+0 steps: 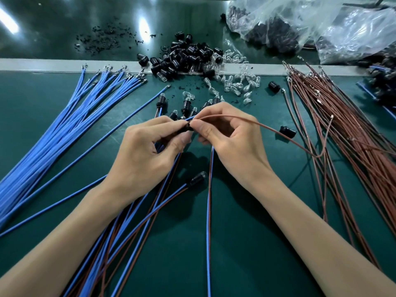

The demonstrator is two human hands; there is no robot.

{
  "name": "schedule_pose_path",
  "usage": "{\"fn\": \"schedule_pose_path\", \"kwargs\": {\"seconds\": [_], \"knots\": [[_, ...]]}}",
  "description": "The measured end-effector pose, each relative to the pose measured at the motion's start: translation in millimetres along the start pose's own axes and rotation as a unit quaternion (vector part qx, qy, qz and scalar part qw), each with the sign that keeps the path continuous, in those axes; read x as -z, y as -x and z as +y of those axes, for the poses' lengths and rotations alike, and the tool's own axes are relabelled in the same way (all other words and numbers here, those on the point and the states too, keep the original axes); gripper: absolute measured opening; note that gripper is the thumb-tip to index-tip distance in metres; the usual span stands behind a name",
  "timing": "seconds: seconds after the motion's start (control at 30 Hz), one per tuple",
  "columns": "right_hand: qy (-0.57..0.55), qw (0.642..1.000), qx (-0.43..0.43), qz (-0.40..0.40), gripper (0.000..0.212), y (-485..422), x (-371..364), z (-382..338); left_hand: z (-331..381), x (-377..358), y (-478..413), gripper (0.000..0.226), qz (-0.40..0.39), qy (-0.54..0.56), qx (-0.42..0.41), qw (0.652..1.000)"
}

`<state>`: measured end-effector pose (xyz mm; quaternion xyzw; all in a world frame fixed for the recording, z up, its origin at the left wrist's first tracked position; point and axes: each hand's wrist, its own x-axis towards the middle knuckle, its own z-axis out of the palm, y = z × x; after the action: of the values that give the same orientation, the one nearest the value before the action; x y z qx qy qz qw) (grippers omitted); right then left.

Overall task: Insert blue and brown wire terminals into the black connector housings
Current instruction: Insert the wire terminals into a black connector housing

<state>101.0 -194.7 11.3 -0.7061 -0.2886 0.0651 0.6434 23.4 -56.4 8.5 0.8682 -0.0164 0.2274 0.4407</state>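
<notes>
My left hand (147, 148) grips a small black connector housing (188, 127) at the centre of the green mat, mostly hidden by my fingers. A blue wire (191, 118) sticks out of the housing's far side. My right hand (227, 133) pinches the end of a brown wire (267, 127) right at the housing; the wire arcs off to the right. Whether its terminal is inside the housing is hidden by my fingertips. Loose blue wires (64, 125) fan out on the left, loose brown wires (342, 129) lie on the right.
A heap of black housings (184, 56) and clear glass bulbs (235, 82) lies at the mat's far edge. Finished blue-and-brown wire pairs (150, 211) with housings lie under my forearms. Plastic bags of black parts (289, 24) sit at the back right. Two stray housings (287, 131) lie to the right.
</notes>
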Motion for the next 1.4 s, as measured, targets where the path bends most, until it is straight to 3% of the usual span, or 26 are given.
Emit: {"fn": "schedule_pose_path", "kwargs": {"seconds": [0.67,0.83,1.0,1.27,1.4], "knots": [[0.080,0.994,0.061,-0.038,0.006,1,-2,2,-6,0,1,0.022,-0.072,-0.003,-0.017,0.997],[0.004,0.996,-0.014,-0.084,0.009,0,10,1,-6,1,0,0.025,-0.062,0.000,-0.025,0.998],[-0.044,0.997,-0.033,-0.052,0.015,0,10,1,-6,1,-1,0.024,-0.055,0.000,-0.013,0.998],[-0.014,0.997,-0.030,-0.065,0.012,-2,8,2,-6,0,-1,0.024,-0.057,-0.009,-0.018,0.998],[-0.090,0.993,-0.036,-0.064,0.017,-2,10,1,-6,0,-1,0.024,-0.050,-0.003,-0.011,0.999]]}}
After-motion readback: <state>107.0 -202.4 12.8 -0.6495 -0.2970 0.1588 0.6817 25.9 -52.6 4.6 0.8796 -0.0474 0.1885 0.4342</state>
